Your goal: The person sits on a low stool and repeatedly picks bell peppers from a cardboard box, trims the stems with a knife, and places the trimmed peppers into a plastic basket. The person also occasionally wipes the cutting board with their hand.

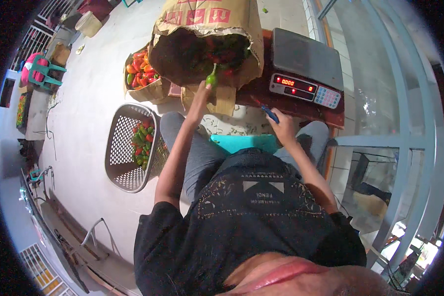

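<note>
My left hand is closed on a green pepper, holding it stem up in front of the mouth of a large cardboard box. The box lies tipped toward me, and its dark inside shows a few peppers dimly. Over my right thigh, my right hand is wrapped round a small blue-handled tool that points toward the box; its tip is too small to make out. A smaller carton of red, orange and green peppers stands left of the large box. Beside my left knee, a grey plastic basket contains red and green peppers.
A digital scale with a lit red display sits on a dark red table at the right. Glass panels in a grey frame run along my right side. A turquoise seat is under me. Farther left are a green stool and a pale bucket.
</note>
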A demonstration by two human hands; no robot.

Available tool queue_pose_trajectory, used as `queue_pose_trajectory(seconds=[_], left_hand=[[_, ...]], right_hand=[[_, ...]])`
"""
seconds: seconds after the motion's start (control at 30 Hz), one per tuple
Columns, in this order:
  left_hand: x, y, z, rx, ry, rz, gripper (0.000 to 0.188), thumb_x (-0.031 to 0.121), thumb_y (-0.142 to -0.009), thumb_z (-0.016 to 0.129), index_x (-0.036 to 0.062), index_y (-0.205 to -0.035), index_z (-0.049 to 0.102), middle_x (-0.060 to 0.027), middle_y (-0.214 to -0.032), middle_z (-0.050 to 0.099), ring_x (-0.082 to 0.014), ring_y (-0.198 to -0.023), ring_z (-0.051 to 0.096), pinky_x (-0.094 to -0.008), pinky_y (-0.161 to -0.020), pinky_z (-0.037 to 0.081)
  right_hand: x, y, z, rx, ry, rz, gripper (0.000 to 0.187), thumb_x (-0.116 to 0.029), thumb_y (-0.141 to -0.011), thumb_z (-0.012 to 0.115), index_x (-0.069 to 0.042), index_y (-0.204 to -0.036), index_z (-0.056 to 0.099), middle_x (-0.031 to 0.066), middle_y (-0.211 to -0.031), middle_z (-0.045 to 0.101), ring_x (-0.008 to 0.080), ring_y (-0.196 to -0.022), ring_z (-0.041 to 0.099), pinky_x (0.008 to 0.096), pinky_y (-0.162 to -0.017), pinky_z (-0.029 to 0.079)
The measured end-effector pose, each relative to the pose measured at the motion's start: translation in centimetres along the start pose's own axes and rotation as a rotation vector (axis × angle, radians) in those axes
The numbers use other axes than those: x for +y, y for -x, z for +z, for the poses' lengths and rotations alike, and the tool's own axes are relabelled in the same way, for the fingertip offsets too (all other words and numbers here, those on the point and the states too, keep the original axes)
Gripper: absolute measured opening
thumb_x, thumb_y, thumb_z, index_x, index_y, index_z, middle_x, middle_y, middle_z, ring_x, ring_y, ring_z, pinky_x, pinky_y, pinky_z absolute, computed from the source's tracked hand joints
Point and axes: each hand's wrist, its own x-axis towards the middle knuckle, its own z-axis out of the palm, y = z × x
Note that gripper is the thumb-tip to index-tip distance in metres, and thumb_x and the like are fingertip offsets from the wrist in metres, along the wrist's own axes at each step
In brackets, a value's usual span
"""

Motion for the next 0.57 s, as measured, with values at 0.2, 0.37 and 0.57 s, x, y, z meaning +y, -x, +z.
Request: queue_pose_trajectory(seconds=[0.2,0.37,0.57], left_hand=[[1.0,1.9,2.0,0.009,-0.182,0.2,0.03,0.03,-0.089,0.057,0.0018,-0.097,0.05,-0.001,-0.072,0.045,-0.011,-0.07,0.043,-0.0265,-0.062,0.037],[2.0,2.4,2.8,0.021,-0.357,0.262,0.033,0.03,-0.087,0.061,-0.0001,-0.094,0.049,-0.0096,-0.07,0.049,-0.0153,-0.067,0.046,-0.0301,-0.061,0.04],[3.5,2.8,3.2,-0.027,-0.545,0.267,0.034,0.03,-0.086,0.062,0.0002,-0.095,0.049,-0.0177,-0.071,0.054,-0.0236,-0.063,0.049,-0.0339,-0.059,0.041]], right_hand=[[-7.0,-4.4,0.1,-0.126,-0.167,-0.181,0.015,-0.016,-0.08,0.061,-0.004,-0.089,0.055,0.0196,-0.068,0.055,0.0377,-0.065,0.059,0.0405,-0.055,0.044],[-7.5,-4.5,-0.4,-0.06,-0.187,-0.233,0.013,-0.013,-0.08,0.06,-0.004,-0.089,0.056,0.0196,-0.068,0.055,0.0374,-0.065,0.059,0.0403,-0.055,0.043],[-6.3,-4.6,-0.2,-0.094,-0.1,-0.154,0.02,-0.013,-0.077,0.063,-0.005,-0.094,0.057,0.0211,-0.07,0.057,0.0375,-0.069,0.061,0.0435,-0.06,0.046]])
